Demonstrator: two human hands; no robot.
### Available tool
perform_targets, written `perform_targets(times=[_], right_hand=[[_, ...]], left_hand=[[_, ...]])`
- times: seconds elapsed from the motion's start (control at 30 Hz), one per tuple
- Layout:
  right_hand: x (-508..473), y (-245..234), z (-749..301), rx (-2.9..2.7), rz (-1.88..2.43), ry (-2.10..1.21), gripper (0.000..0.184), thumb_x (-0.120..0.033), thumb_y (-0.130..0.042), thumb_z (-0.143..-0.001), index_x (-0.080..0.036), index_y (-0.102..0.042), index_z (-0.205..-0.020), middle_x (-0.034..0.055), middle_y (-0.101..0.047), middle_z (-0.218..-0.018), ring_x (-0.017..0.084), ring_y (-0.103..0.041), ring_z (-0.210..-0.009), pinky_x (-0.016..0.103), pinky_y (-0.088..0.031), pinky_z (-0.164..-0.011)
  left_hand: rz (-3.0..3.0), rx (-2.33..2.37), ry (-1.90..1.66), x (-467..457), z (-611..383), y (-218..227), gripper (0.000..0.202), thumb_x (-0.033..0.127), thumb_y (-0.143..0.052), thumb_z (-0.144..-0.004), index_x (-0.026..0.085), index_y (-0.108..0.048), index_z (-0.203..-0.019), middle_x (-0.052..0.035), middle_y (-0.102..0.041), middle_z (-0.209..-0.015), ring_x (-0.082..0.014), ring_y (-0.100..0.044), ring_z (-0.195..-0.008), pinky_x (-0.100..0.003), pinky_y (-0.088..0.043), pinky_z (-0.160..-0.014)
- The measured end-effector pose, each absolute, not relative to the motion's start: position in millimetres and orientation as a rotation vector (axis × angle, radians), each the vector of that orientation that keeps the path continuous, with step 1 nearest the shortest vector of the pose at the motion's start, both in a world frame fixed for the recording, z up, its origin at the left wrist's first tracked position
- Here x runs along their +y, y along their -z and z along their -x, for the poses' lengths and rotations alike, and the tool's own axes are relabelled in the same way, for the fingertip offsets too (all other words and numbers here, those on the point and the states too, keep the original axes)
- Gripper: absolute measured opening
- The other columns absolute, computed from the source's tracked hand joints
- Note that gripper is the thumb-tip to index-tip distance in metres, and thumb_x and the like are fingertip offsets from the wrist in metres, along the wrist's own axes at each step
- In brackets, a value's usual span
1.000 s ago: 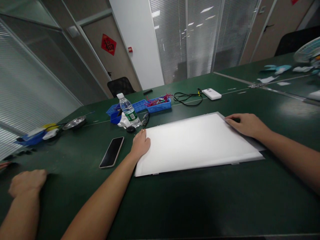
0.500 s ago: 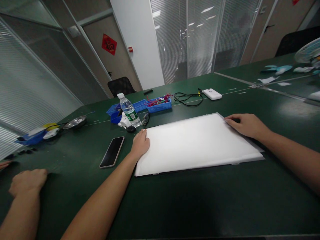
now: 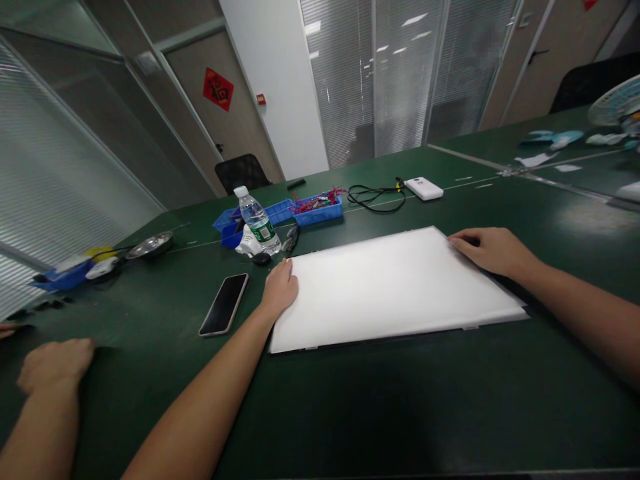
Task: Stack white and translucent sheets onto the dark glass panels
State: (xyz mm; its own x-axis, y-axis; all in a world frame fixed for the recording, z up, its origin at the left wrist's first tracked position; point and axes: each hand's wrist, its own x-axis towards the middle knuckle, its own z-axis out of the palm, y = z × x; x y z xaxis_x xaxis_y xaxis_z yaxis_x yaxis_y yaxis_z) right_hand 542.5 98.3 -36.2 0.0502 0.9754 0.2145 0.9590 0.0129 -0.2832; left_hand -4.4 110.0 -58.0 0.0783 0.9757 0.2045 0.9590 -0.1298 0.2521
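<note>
A large white panel lies flat on the green table, with a thin dark edge showing under its near side. My left hand lies flat on the panel's left edge, fingers stretched out and together. My right hand rests on the far right corner, fingers extended over the edge and holding nothing I can see. A black phone lies face up just left of my left hand.
Another person's closed fist rests on the table at the lower left. Behind the panel stand a water bottle, blue trays with small parts, a black cable and a white power bank. A metal dish sits far left.
The grey strip that showed along the panel's right edge is now covered by the white sheet. Both of my hands stay almost where they were.
</note>
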Motion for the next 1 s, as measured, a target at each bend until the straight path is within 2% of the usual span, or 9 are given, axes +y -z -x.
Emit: perform_targets(times=[0.17,0.27,0.4,0.6,1.0], right_hand=[[98.3,35.4,-542.0,-1.951,1.986,-0.062,0.058,-0.061,-0.044,-0.101,-0.025,-0.084,-0.123,0.0071,-0.082,-0.115,0.032,-0.074,-0.102,0.044,-0.054,-0.086],[98.6,35.4,-542.3,-1.953,1.984,-0.056,0.057,-0.061,-0.045,-0.101,-0.025,-0.084,-0.122,0.0073,-0.081,-0.116,0.032,-0.074,-0.103,0.044,-0.054,-0.087],[98.2,36.1,-543.0,-1.951,1.982,-0.054,0.057,-0.062,-0.045,-0.101,-0.026,-0.084,-0.123,0.007,-0.081,-0.117,0.032,-0.074,-0.104,0.043,-0.054,-0.088],[96.8,33.6,-540.4,-1.961,1.983,-0.053,0.058,-0.061,-0.045,-0.101,-0.025,-0.084,-0.124,0.0082,-0.081,-0.117,0.031,-0.074,-0.102,0.043,-0.054,-0.087],[95.0,33.2,-538.3,-1.902,2.021,0.017,0.056,-0.06,-0.044,-0.102,-0.027,-0.084,-0.121,0.0064,-0.081,-0.11,0.032,-0.072,-0.098,0.043,-0.051,-0.083]], left_hand=[[-2.271,2.045,-0.507,108.0,2.4,56.8,0.058,0.03,-0.044,-0.105,0.008,-0.059,-0.156,-0.0197,-0.054,-0.167,-0.0307,-0.048,-0.158,-0.045,-0.035,-0.133],[-2.27,2.057,-0.49,106.9,0.7,55.7,0.058,0.037,-0.049,-0.105,0.008,-0.06,-0.154,-0.0221,-0.053,-0.167,-0.0336,-0.048,-0.158,-0.048,-0.037,-0.131],[-2.27,2.07,-0.464,106.7,-0.1,54.7,0.06,0.036,-0.052,-0.104,0.006,-0.058,-0.155,-0.0237,-0.049,-0.169,-0.0348,-0.048,-0.158,-0.046,-0.036,-0.132],[-2.265,2.079,-0.456,106.4,0.1,54.6,0.057,0.035,-0.053,-0.104,0.011,-0.06,-0.154,-0.0196,-0.051,-0.169,-0.0339,-0.049,-0.157,-0.047,-0.036,-0.131],[-2.235,2.073,-0.466,106.9,0.3,52.5,0.059,0.035,-0.053,-0.103,0.01,-0.061,-0.155,-0.0202,-0.049,-0.17,-0.0336,-0.05,-0.157,-0.045,-0.036,-0.132]])
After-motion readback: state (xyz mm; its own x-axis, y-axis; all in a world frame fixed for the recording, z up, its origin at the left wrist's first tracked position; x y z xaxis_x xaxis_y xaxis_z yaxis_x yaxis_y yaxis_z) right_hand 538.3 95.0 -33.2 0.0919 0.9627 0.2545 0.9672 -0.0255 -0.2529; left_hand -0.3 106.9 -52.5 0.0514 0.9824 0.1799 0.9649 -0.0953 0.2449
